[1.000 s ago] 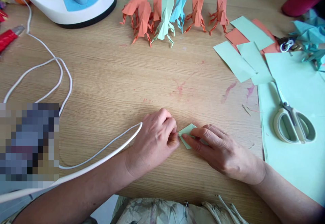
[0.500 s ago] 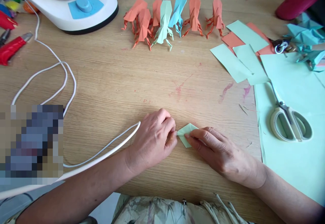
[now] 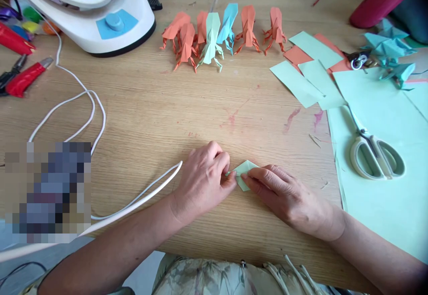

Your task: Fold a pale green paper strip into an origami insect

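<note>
A small piece of folded pale green paper (image 3: 246, 166) lies on the wooden table between my two hands. My left hand (image 3: 205, 177) pinches its narrow left point, thumb pressed against the edge. With fingers together, my right hand (image 3: 284, 192) holds down the paper's right side, which is hidden under the fingers. Creases run across the visible diamond-shaped part. Farther back, several folded paper figures with thin legs stand in a row: orange ones (image 3: 248, 26), a pale green one (image 3: 211, 38) and a blue one (image 3: 228, 24).
Scissors (image 3: 376, 154) rest on large green sheets (image 3: 374, 210) at right, near cut green and orange paper strips (image 3: 297, 83). Blue paper figures (image 3: 388, 47) sit beyond them. A white fan (image 3: 123, 27), red-handled pliers (image 3: 26, 79) and a white cable (image 3: 133, 203) occupy the left.
My left thumb has slid a little to the right along the paper's point. The view has tilted slightly up, showing more of the fan and the far table. My right hand keeps its hold.
</note>
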The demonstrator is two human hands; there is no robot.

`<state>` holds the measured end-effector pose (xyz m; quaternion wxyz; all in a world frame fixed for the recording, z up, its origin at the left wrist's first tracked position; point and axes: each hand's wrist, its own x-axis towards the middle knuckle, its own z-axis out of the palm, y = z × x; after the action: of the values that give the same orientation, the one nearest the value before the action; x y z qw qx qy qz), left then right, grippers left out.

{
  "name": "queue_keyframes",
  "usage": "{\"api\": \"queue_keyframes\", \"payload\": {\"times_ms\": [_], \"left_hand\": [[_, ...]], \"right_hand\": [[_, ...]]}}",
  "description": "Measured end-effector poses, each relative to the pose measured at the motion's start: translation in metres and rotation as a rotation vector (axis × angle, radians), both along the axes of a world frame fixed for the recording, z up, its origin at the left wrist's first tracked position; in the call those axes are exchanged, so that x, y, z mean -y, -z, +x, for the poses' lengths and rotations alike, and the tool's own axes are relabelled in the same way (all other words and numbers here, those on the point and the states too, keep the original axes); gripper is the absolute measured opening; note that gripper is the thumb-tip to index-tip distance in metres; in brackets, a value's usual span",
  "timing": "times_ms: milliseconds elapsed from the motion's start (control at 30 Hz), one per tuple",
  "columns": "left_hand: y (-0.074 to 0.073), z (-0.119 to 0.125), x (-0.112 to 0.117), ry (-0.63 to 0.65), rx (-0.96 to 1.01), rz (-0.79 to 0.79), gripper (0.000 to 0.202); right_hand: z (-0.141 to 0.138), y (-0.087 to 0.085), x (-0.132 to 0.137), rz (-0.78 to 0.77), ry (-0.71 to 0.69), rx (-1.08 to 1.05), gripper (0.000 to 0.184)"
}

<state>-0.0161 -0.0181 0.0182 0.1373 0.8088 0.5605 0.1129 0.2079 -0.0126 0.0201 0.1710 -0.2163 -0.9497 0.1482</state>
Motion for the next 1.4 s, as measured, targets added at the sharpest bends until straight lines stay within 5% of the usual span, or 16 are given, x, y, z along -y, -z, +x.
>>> {"api": "queue_keyframes", "payload": {"times_ms": [567,1400], "left_hand": [[0.003,-0.018,-0.002,0.235,0.224,0.023,0.004],[-0.001,0.001,-0.005,0.016,0.183,-0.05,0.006]], "right_hand": [[0.009,0.008,-0.001,-0.082,0.043,-0.09,0.031],[0.012,0.01,-0.001,-0.097,0.031,-0.006,0.043]]}}
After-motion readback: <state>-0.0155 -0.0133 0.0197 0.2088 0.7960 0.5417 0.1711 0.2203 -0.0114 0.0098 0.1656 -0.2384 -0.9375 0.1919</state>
